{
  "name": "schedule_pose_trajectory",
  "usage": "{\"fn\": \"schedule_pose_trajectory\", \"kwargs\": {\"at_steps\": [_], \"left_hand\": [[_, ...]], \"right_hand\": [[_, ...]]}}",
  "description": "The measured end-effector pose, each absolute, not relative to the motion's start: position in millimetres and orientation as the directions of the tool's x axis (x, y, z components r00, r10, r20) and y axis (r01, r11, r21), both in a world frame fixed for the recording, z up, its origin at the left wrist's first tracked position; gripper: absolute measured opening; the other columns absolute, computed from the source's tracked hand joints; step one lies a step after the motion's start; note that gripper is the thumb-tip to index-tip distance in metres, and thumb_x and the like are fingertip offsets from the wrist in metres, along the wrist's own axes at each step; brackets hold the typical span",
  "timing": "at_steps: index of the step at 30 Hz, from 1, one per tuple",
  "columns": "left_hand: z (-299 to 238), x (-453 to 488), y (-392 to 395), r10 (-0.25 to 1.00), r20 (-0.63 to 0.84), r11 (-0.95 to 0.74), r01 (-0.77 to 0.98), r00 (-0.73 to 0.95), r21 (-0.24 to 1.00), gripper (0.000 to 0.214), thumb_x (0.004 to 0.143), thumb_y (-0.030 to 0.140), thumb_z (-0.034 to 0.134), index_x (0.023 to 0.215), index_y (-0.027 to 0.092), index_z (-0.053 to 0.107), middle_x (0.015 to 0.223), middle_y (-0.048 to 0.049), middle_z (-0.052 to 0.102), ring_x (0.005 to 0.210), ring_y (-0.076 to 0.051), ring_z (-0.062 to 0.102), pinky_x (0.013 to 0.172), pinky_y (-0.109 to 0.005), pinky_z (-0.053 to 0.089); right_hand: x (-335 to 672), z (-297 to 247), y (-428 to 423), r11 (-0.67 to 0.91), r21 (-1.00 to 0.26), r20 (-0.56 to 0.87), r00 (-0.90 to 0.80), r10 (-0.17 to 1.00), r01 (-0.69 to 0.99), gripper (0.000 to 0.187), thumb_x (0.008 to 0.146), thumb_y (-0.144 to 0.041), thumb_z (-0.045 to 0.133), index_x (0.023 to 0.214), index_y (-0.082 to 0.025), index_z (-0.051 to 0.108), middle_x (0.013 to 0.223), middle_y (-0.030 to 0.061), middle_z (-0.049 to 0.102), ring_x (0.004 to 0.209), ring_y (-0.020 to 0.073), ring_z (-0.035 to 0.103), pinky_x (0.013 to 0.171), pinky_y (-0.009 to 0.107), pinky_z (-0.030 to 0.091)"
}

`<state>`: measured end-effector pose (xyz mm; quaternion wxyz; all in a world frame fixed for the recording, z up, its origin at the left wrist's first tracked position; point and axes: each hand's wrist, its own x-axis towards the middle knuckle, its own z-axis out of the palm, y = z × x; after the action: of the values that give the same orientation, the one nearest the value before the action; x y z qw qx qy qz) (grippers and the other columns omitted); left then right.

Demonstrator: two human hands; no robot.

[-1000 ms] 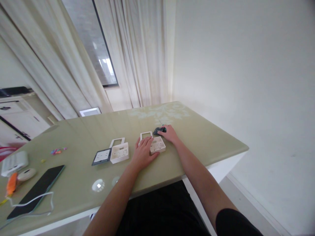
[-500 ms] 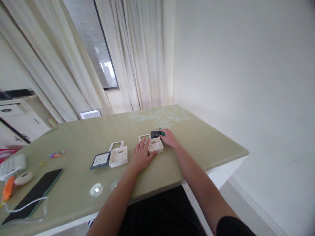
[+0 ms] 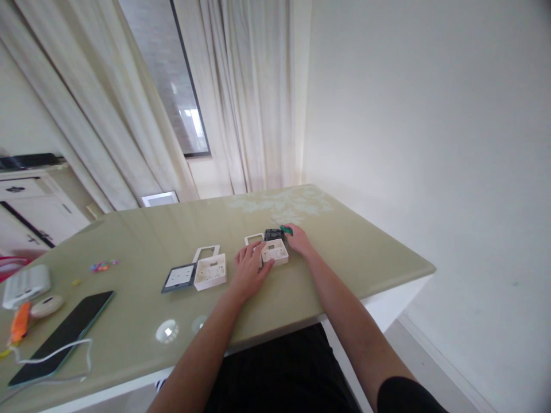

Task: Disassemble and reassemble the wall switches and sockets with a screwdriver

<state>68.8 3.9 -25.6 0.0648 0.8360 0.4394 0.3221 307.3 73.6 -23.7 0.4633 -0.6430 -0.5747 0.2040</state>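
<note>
Right-hand half of bench (image 3: 348, 258): the green-handled tool (image 3: 286, 230) is at the far right corner of the open white box (image 3: 275, 251), right hand (image 3: 299, 240) closed around its handle, fingers pinching. Thin shaft points away from the person and leftward; long axis runs diagonally across the bench. Tip too faint to place.

Left hand (image 3: 248, 272) at box's left end: fingers partly spread, thumb along near edge; can't tell if it grips. It covers part of the white frame (image 3: 254, 237) behind. Black module (image 3: 274, 234) sits just beyond the box, between frame and tool, long side roughly left-right; contact with box unclear. Box is open side up, long axis about left-right.

Farther left, well apart: second white box (image 3: 210, 272), also open side up, dark-rimmed faceplate (image 3: 179, 276) against its left side, second frame (image 3: 207, 252) just behind.

Far left clutter, clear of both hands: phone (image 3: 64, 338) lying diagonally, white cable (image 3: 51, 361) across it, orange item (image 3: 20, 322), white oval item (image 3: 47, 306), small coloured pieces (image 3: 102, 266).
</note>
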Motion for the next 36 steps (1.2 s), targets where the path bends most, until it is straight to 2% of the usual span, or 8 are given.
{"fn": "schedule_pose_trajectory", "kwargs": {"at_steps": [5, 10, 17, 25, 28, 31, 33, 36], "left_hand": [[-15.9, 69.9, 3.9, 0.725, 0.551, -0.673, 0.593, 0.413, 0.442, 0.021, 0.11, 0.035, 0.067, 0.121, 0.018, 0.072, 0.124, -0.0085, 0.074, 0.116, -0.026, 0.071, 0.105, -0.05, 0.059], [-16.2, 69.2, 0.9, 0.714, 0.559, -0.692, 0.549, 0.422, 0.469, 0.021, 0.111, 0.037, 0.069, 0.109, 0.017, 0.073, 0.106, -0.0045, 0.075, 0.092, -0.019, 0.073, 0.086, -0.039, 0.065], [-22.6, 69.1, 1.9, 0.713, 0.524, -0.698, 0.547, 0.466, 0.463, 0.022, 0.111, 0.038, 0.069, 0.111, 0.016, 0.073, 0.103, -0.0037, 0.076, 0.085, -0.018, 0.073, 0.08, -0.036, 0.065], [-23.4, 68.7, 0.5, 0.711, 0.528, -0.695, 0.581, 0.464, 0.424, 0.022, 0.111, 0.038, 0.069, 0.11, 0.016, 0.073, 0.101, -0.0033, 0.076, 0.084, -0.017, 0.073, 0.079, -0.035, 0.065], [-15.2, 70.0, 0.1, 0.713, 0.536, -0.683, 0.623, 0.452, 0.382, 0.021, 0.111, 0.037, 0.068, 0.105, 0.017, 0.073, 0.1, -0.0031, 0.075, 0.087, -0.018, 0.072, 0.084, -0.038, 0.063], [0.4, 62.2, -3.6, 0.72, 0.555, -0.646, 0.695, 0.416, 0.317, 0.019, 0.112, 0.031, 0.059, 0.106, 0.02, 0.074, 0.104, -0.0067, 0.076, 0.101, -0.024, 0.071, 0.097, -0.044, 0.059], [10.0, 45.7, -10.2, 0.733, 0.56, -0.6, 0.754, 0.386, 0.266, 0.02, 0.11, 0.032, 0.058, 0.117, 0.024, 0.075, 0.12, -0.0113, 0.076, 0.117, -0.032, 0.068, 0.108, -0.052, 0.053], [14.8, 6.6, -26.7, 0.776, 0.553, -0.477, 0.856, 0.304, 0.199, 0.03, 0.102, 0.038, 0.069, 0.129, 0.026, 0.075, 0.149, -0.0184, 0.067, 0.136, -0.048, 0.055, 0.115, -0.073, 0.04]], "right_hand": [[311.7, -21.1, 78.9, 0.138, -0.946, 0.266, 0.457, 0.849, 0.294, 0.039, 0.107, -0.04, 0.073, 0.139, -0.019, 0.067, 0.141, 0.0117, 0.069, 0.121, 0.0282, 0.072, 0.102, 0.051, 0.064], [321.5, -16.6, 82.4, 0.253, -0.966, 0.169, 0.609, 0.775, -0.054, 0.041, 0.107, -0.042, 0.073, 0.14, -0.019, 0.067, 0.14, 0.0117, 0.069, 0.118, 0.0275, 0.073, 0.1, 0.05, 0.065], [321.4, -13.4, 76.1, 0.298, -0.856, 0.023, 0.544, 0.839, -0.423, 0.039, 0.107, -0.041, 0.073, 0.138, -0.018, 0.068, 0.137, 0.0111, 0.071, 0.114, 0.0262, 0.074, 0.096, 0.047, 0.066], [310.7, -5.0, 67.0, 0.3, -0.789, 0.005, 0.483, 0.876, -0.536, 0.036, 0.107, -0.039, 0.073, 0.136, -0.018, 0.069, 0.135, 0.0106, 0.071, 0.113, 0.0254, 0.074, 0.095, 0.046, 0.066], [311.9, -1.7, 63.7, 0.316, -0.77, 0.003, 0.492, 0.871, -0.555, 0.035, 0.107, -0.039, 0.074, 0.135, -0.018, 0.069, 0.134, 0.0104, 0.072, 0.112, 0.025, 0.074, 0.094, 0.045, 0.067], [312.4, -0.1, 62.4, 0.334, -0.745, -0.004, 0.504, 0.864, -0.577, 0.035, 0.107, -0.039, 0.074, 0.134, -0.018, 0.069, 0.133, 0.0101, 0.072, 0.11, 0.0245, 0.075, 0.093, 0.044, 0.067], [312.5, 0.1, 62.4, 0.342, -0.729, -0.013, 0.512, 0.859, -0.593, 0.035, 0.107, -0.039, 0.074, 0.135, -0.018, 0.069, 0.133, 0.0101, 0.072, 0.11, 0.0245, 0.075, 0.093, 0.044, 0.067], [312.3, -0.8, 63.4, 0.349, -0.711, -0.027, 0.519, 0.854, -0.61, 0.036, 0.107, -0.039, 0.074, 0.136, -0.018, 0.068, 0.136, 0.0106, 0.071, 0.113, 0.0255, 0.074, 0.095, 0.046, 0.066]]}}
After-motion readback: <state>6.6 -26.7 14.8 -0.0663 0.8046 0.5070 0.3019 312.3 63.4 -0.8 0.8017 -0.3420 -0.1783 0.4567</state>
